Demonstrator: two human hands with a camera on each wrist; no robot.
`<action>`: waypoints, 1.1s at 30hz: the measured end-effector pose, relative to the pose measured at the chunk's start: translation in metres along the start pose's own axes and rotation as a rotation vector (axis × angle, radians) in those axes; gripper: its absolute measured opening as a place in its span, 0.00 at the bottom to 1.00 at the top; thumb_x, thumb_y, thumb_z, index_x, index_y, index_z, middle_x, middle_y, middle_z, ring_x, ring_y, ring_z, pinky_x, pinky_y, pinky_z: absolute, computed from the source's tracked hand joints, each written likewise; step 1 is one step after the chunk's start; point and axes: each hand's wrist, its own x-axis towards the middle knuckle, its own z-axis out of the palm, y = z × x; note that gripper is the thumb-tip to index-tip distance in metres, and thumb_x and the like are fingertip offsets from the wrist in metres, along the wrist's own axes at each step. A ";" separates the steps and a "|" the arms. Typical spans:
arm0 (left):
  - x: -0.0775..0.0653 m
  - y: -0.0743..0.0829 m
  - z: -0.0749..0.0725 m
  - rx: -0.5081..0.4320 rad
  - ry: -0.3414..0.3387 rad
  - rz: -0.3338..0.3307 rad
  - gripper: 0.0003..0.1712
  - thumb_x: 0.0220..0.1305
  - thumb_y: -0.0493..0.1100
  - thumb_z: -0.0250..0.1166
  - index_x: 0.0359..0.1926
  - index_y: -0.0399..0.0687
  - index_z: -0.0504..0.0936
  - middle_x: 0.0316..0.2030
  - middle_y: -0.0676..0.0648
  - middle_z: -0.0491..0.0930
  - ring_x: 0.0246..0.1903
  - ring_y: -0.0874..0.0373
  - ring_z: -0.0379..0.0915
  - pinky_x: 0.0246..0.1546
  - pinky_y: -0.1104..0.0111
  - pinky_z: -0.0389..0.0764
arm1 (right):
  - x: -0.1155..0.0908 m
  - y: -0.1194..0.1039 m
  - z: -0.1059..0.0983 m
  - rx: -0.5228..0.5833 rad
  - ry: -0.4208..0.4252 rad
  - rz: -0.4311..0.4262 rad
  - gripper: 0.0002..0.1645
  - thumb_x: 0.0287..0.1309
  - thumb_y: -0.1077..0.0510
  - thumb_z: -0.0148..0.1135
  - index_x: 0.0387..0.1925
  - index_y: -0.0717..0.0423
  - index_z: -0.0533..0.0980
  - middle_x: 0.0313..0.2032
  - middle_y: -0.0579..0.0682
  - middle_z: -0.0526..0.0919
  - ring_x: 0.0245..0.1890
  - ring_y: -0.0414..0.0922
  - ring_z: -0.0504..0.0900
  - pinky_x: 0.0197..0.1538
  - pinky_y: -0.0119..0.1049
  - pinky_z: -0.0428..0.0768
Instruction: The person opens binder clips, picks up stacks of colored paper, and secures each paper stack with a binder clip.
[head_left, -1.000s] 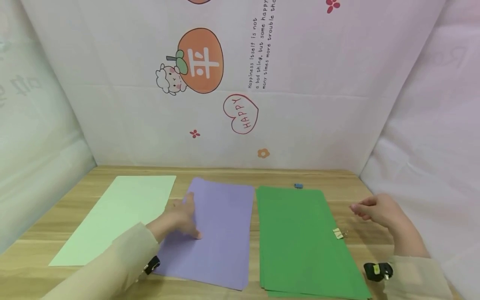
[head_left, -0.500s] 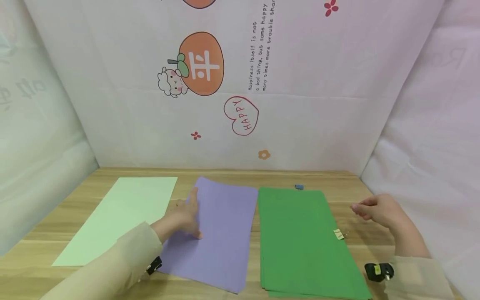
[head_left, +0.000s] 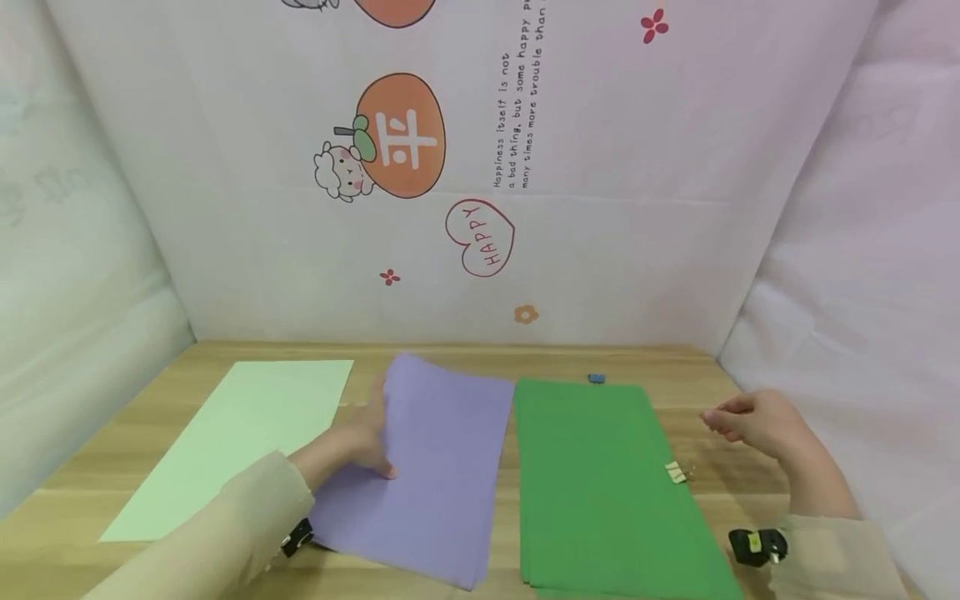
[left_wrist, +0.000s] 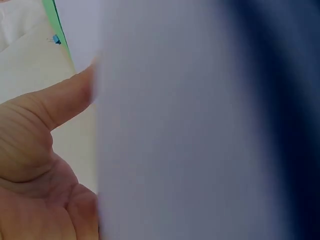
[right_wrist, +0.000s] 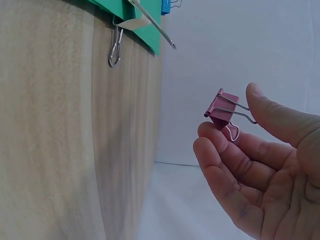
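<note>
Left hand pinching the near edge of the purple sheets, thumb on top, other fingers mostly hidden by paper. Right hand pinching a pink binder clip by its wire handles. Green sheets between the hands, cream clip on the edge facing the right. Pale green sheet left of the left

Paper left, sheets centre, stack right; clip behind stack

Purple paper, pale-green sheet, green stack, pink clip, blue clip, wood-grained table
</note>
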 end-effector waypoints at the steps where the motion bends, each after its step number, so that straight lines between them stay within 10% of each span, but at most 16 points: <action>1: 0.000 -0.002 0.001 -0.005 -0.006 -0.002 0.83 0.22 0.48 0.82 0.69 0.37 0.30 0.48 0.22 0.70 0.50 0.30 0.67 0.54 0.46 0.69 | 0.000 0.000 0.001 0.000 0.000 -0.001 0.32 0.59 0.41 0.56 0.45 0.68 0.77 0.37 0.57 0.84 0.33 0.43 0.80 0.37 0.42 0.77; 10: 0.004 -0.032 -0.004 -0.209 -0.114 0.044 0.56 0.32 0.28 0.74 0.62 0.21 0.51 0.58 0.22 0.58 0.56 0.30 0.62 0.58 0.46 0.65 | -0.004 0.005 0.013 0.021 -0.004 -0.020 0.32 0.59 0.42 0.57 0.45 0.71 0.76 0.36 0.58 0.84 0.33 0.45 0.81 0.37 0.43 0.79; 19: 0.009 -0.058 -0.021 -0.487 -0.300 -0.064 0.14 0.57 0.32 0.60 0.45 0.29 0.75 0.33 0.40 0.78 0.25 0.58 0.73 0.28 0.64 0.79 | -0.003 0.004 0.012 0.024 0.016 -0.037 0.32 0.60 0.41 0.56 0.45 0.68 0.76 0.38 0.59 0.83 0.34 0.45 0.81 0.37 0.41 0.79; 24: 0.005 -0.063 -0.024 -0.630 -0.350 -0.063 0.17 0.62 0.31 0.54 0.52 0.33 0.75 0.39 0.41 0.79 0.38 0.52 0.79 0.41 0.57 0.81 | -0.004 0.000 0.009 0.017 0.015 -0.034 0.33 0.60 0.41 0.56 0.46 0.68 0.76 0.38 0.58 0.83 0.35 0.46 0.81 0.38 0.42 0.79; 33: 0.009 -0.061 -0.037 -0.794 -0.223 0.007 0.26 0.67 0.34 0.49 0.65 0.32 0.60 0.53 0.33 0.73 0.43 0.52 0.77 0.43 0.57 0.80 | -0.002 -0.020 0.002 0.032 0.047 -0.092 0.34 0.60 0.40 0.55 0.49 0.69 0.74 0.40 0.60 0.83 0.36 0.47 0.81 0.39 0.43 0.80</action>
